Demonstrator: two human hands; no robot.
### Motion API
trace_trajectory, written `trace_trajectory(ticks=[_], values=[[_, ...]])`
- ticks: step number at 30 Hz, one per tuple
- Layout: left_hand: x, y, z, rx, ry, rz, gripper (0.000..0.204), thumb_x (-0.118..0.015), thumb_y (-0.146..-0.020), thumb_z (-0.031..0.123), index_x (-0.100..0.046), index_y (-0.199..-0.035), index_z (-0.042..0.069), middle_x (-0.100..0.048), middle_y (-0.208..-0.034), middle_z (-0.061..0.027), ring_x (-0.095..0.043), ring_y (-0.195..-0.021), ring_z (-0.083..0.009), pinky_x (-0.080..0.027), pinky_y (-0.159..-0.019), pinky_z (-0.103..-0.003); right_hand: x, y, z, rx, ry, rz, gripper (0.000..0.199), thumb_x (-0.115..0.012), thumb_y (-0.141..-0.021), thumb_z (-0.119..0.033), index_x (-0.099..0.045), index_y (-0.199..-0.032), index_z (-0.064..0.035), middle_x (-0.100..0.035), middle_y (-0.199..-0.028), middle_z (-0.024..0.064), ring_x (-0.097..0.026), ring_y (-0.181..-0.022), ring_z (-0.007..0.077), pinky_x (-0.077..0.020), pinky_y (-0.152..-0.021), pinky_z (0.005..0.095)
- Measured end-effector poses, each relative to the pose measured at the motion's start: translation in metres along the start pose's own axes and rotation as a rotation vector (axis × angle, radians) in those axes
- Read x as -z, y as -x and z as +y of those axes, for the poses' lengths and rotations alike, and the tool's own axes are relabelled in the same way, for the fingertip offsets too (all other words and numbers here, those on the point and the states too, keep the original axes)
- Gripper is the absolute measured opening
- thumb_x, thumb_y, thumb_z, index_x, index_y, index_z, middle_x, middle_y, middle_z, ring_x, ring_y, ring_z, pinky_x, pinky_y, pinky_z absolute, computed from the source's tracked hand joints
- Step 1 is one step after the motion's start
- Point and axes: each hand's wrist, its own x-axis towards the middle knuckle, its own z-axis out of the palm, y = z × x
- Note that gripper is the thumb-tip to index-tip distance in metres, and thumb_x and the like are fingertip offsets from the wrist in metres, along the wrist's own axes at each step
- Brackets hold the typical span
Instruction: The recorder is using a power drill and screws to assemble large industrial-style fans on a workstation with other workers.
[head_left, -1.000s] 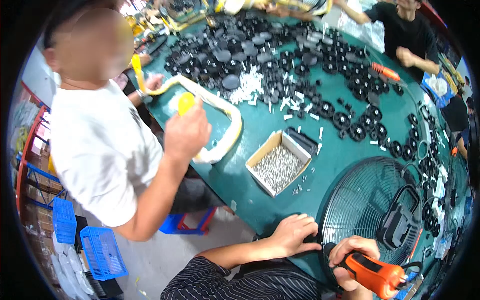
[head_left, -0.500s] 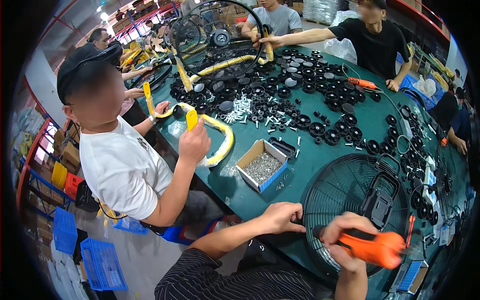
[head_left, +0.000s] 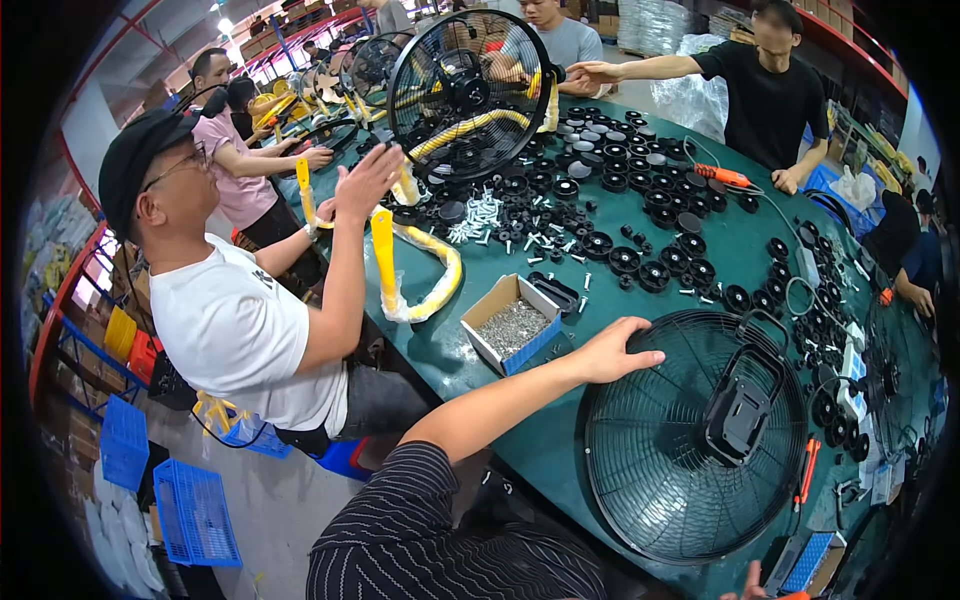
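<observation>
Head view, left to right: a co-worker in a white T-shirt (head_left: 235, 330) and black cap sits at the left edge of the green table (head_left: 720, 250), one open hand raised beside a yellow plastic-wrapped curved bar (head_left: 420, 285) lying near that edge. Just right of the bar stands an open cardboard box of small silver screws (head_left: 512, 328). The person's left hand (head_left: 612, 352), on a striped sleeve, lies flat with fingers (head_left: 640, 357) spread, not gripping, touching the left rim of the round black wire fan grille (head_left: 695, 435) near the table's front edge. A black motor housing (head_left: 742, 405) sits on the grille's middle. Black round parts (head_left: 625, 262) are scattered toward the far edge. At the lower frame edge, only fingertips of the right hand (head_left: 752, 582) show; I cannot tell their grip.
</observation>
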Motion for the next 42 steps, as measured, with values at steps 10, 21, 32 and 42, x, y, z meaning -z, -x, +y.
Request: trace_trajectory(ticks=[10, 21, 32, 42], values=[[-0.024, 0.003, -0.018, 0.004, 0.226, 0.040, 0.081, -0.076, -0.086, 0.030, -0.036, -0.148, -0.002, -0.040, -0.151, -0.0190, -0.041, -0.139, -0.0263, -0.032, -0.115, -0.036, -0.021, 0.011, 0.014, -0.203, 0.385, 0.085, 0.045, -0.068, -0.090, -0.021, -0.049, -0.125, -0.0009, -0.064, -0.099, 0.0181, -0.064, -0.080, 0.0257, -0.0531, -0.070, 0.0376], [-0.087, 0.176, 0.025, 0.074, 0.143, 0.410, 0.093, -0.075, -0.086, 0.027, -0.017, -0.154, 0.002, -0.013, -0.158, -0.0269, -0.015, -0.148, -0.0407, -0.022, -0.119, -0.046, -0.004, -0.146, -0.035, 0.061, 0.231, 0.017, 0.035, -0.069, -0.090, -0.029, -0.053, -0.113, -0.0059, -0.064, -0.100, 0.0101, -0.057, -0.058, 0.0123, -0.0473, -0.049, 0.0239], [0.119, 0.084, 0.015, -0.026, -1.040, 0.294, 0.019, -0.061, -0.083, 0.008, -0.069, -0.100, 0.007, -0.070, -0.099, -0.0112, -0.068, -0.093, -0.0324, -0.056, -0.075, -0.044, -0.011, -0.083, -0.028, 0.733, 0.340, 0.175, 0.026, -0.074, -0.086, -0.001, -0.055, -0.104, 0.0022, -0.060, -0.078, 0.0098, -0.055, -0.059, 0.0157, -0.0475, -0.052, 0.0288], [0.134, 0.052, -0.014, 0.334, -1.216, -0.048, 0.016, -0.068, -0.074, 0.011, -0.075, -0.088, 0.008, -0.073, -0.090, -0.0145, -0.071, -0.090, -0.0309, -0.056, -0.078, -0.043, -0.017, -0.065, -0.002, 0.909, 0.416, 0.255, 0.024, -0.072, -0.088, -0.004, -0.054, -0.100, 0.0056, -0.060, -0.076, 0.0119, -0.057, -0.061, 0.0183, -0.0495, -0.056, 0.0291]])
